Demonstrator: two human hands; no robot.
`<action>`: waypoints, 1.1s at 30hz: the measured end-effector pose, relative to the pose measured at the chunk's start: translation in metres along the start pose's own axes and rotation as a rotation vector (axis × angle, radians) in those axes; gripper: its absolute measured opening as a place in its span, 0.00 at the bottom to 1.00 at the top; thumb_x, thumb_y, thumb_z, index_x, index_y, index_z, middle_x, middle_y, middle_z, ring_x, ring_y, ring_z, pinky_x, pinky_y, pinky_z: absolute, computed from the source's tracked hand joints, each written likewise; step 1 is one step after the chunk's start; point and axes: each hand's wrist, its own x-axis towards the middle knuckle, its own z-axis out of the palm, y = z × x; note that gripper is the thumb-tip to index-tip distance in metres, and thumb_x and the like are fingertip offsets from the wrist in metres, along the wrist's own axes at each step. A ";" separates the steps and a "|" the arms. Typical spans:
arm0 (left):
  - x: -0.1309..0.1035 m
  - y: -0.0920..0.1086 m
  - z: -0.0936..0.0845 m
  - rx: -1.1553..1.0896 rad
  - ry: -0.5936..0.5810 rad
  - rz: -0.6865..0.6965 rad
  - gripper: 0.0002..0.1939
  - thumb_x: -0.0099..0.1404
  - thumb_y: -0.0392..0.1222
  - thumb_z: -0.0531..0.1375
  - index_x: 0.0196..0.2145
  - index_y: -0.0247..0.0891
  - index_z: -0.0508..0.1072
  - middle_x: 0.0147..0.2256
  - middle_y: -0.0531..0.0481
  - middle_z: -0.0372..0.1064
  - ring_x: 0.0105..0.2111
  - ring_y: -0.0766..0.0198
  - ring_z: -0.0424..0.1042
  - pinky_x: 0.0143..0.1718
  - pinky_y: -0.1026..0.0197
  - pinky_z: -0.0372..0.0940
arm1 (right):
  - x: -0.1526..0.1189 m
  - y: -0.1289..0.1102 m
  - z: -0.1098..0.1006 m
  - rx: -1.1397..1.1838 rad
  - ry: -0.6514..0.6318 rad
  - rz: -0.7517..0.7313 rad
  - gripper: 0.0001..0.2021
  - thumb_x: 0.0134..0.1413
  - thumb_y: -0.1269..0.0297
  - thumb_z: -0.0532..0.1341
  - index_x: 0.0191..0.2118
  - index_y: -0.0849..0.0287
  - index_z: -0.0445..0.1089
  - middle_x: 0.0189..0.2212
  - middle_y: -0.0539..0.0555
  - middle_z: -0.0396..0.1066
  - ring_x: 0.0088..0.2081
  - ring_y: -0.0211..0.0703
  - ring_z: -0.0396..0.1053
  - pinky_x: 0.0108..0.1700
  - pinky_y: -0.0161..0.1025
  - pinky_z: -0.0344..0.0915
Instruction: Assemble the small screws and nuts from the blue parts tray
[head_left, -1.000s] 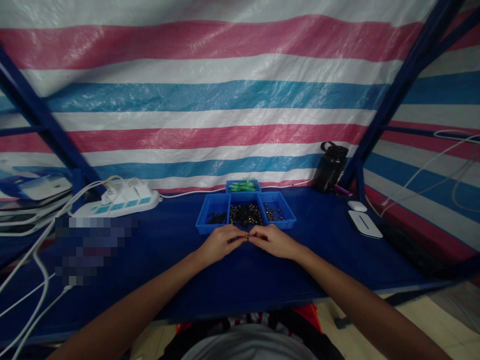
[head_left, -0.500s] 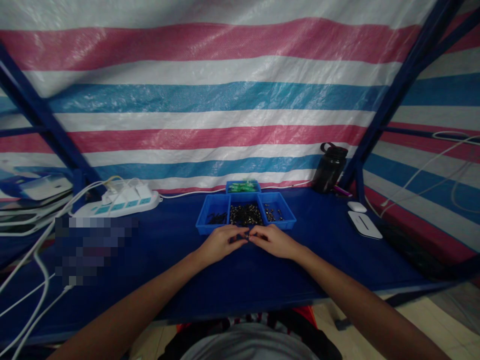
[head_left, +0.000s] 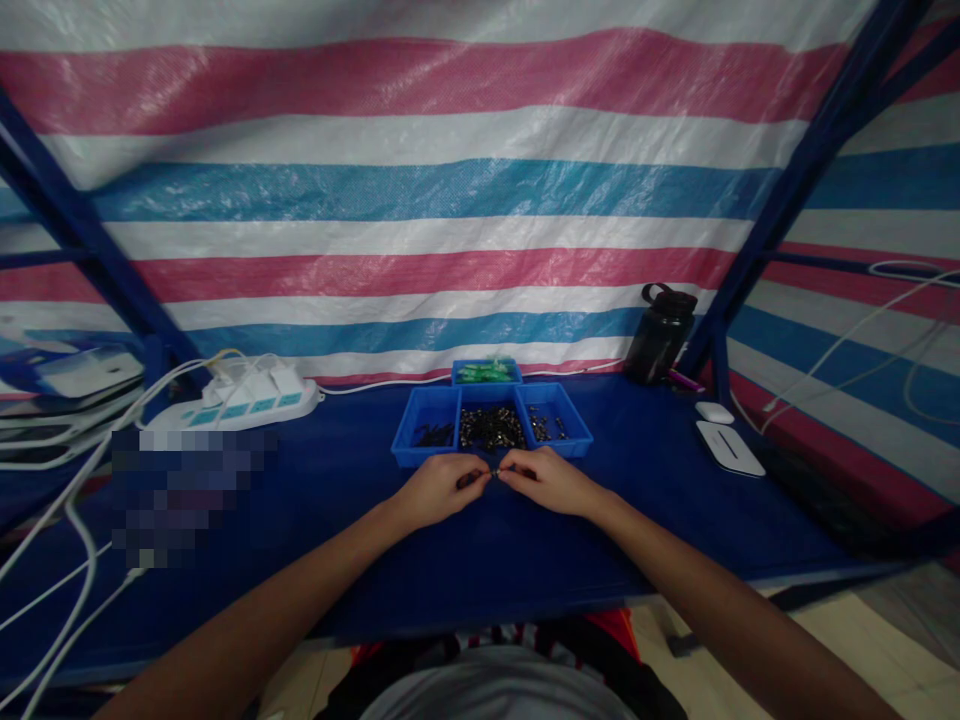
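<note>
Just in front of the blue bins, my left hand (head_left: 448, 488) and my right hand (head_left: 546, 480) meet with fingertips pinched. Between them is a small shiny metal part (head_left: 494, 473), dark toward the left; its exact kind is too small to make out. Behind my hands stands the middle blue bin (head_left: 491, 392), heaped with small black and brassy parts (head_left: 491, 428). The left blue bin (head_left: 405, 430) holds thin black pieces (head_left: 435, 434). A few small metal pieces (head_left: 547, 428) lie in the right blue bin (head_left: 577, 425).
Behind the row, another blue bin (head_left: 517, 370) holds green pieces (head_left: 486, 372). A white power strip (head_left: 247, 405) with cables is at left. At right are a dark bottle (head_left: 660, 335), a white flat box (head_left: 730, 448) and a small white case (head_left: 714, 413). The blue table (head_left: 465, 570) spans the front.
My left fingers have closed more tightly and drawn slightly left, so the metal part between my hands shows more. My right hand stays nearly still.
</note>
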 end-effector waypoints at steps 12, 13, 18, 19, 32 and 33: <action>0.001 0.003 -0.001 -0.028 -0.013 0.039 0.08 0.66 0.39 0.55 0.37 0.36 0.74 0.30 0.52 0.72 0.27 0.68 0.69 0.27 0.69 0.59 | -0.001 -0.003 -0.001 0.032 -0.001 -0.007 0.10 0.61 0.60 0.56 0.38 0.60 0.70 0.20 0.47 0.66 0.22 0.34 0.63 0.25 0.30 0.53; 0.001 0.003 -0.001 -0.032 -0.011 0.044 0.08 0.66 0.39 0.55 0.37 0.36 0.74 0.30 0.51 0.72 0.28 0.67 0.70 0.28 0.69 0.60 | -0.001 -0.003 -0.001 0.034 0.003 0.001 0.10 0.61 0.60 0.55 0.38 0.60 0.70 0.20 0.47 0.66 0.22 0.34 0.63 0.25 0.30 0.53; 0.002 0.002 0.000 -0.077 -0.018 0.045 0.09 0.67 0.38 0.55 0.38 0.36 0.75 0.31 0.51 0.73 0.28 0.68 0.70 0.29 0.69 0.61 | -0.001 -0.002 -0.002 0.039 0.004 0.005 0.12 0.62 0.58 0.54 0.37 0.60 0.70 0.21 0.48 0.67 0.24 0.35 0.63 0.27 0.30 0.54; 0.002 0.002 0.000 -0.086 -0.020 0.042 0.09 0.67 0.38 0.55 0.38 0.36 0.75 0.31 0.51 0.73 0.28 0.68 0.70 0.29 0.69 0.61 | -0.001 -0.002 -0.002 0.039 0.002 0.002 0.12 0.63 0.58 0.54 0.37 0.60 0.70 0.22 0.48 0.67 0.24 0.35 0.64 0.27 0.31 0.55; 0.001 -0.003 0.000 -0.074 -0.027 0.090 0.10 0.69 0.40 0.54 0.41 0.37 0.75 0.36 0.49 0.75 0.34 0.66 0.73 0.36 0.67 0.64 | -0.001 -0.004 -0.003 0.165 -0.057 0.076 0.15 0.65 0.57 0.50 0.35 0.60 0.69 0.20 0.46 0.65 0.24 0.34 0.63 0.29 0.30 0.57; 0.001 -0.004 0.001 -0.062 -0.026 0.093 0.10 0.69 0.40 0.54 0.42 0.37 0.74 0.36 0.49 0.74 0.34 0.66 0.73 0.36 0.67 0.64 | -0.001 -0.003 -0.003 0.185 -0.063 0.081 0.15 0.65 0.57 0.50 0.34 0.60 0.69 0.20 0.46 0.65 0.24 0.34 0.63 0.29 0.30 0.57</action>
